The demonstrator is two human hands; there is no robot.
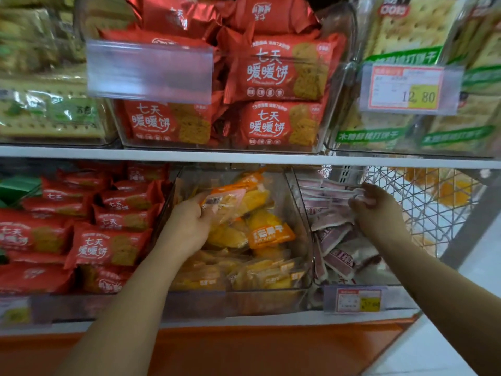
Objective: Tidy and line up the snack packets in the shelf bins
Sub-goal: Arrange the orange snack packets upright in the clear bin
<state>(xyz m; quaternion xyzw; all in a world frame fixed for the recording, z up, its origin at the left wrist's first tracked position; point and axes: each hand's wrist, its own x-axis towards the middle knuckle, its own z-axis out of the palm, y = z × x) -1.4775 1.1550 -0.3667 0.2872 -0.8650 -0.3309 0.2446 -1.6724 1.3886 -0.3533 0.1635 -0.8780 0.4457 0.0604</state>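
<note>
- Hands both inside clear bins on the lower shelf [244, 158], arms bare, reaching up from below.
- Left hand [189, 223] — fingers curled around an orange-and-clear snack packet [230, 199], thumb on its near face; packet lifted, tilted, at the back of the middle bin [298, 213].
- Middle bin holds more yellow-orange packets [271, 232], loosely heaped, some flat along the front wall.
- Right hand [376, 204] — fingertips pinched on the top edge of pink-and-white packets [339, 194] standing in a row at the rear of the right bin [306, 196]; exactly how many it grips, cannot tell.
- Further pink-and-white packets [344, 251] lie tumbled in the front of that bin, at mixed angles.
- Red biscuit packets [108, 245] fill the bin to the left, overlapping.
- Upper shelf: red packets [284, 69] in the centre bin, green-labelled cracker packs [406, 31] to the right.
- Price tag [406, 88] reads 12.80; a second tag [357, 299] sits under the right bin, blurred.
- Wire basket [423, 196] just right of the right hand.
</note>
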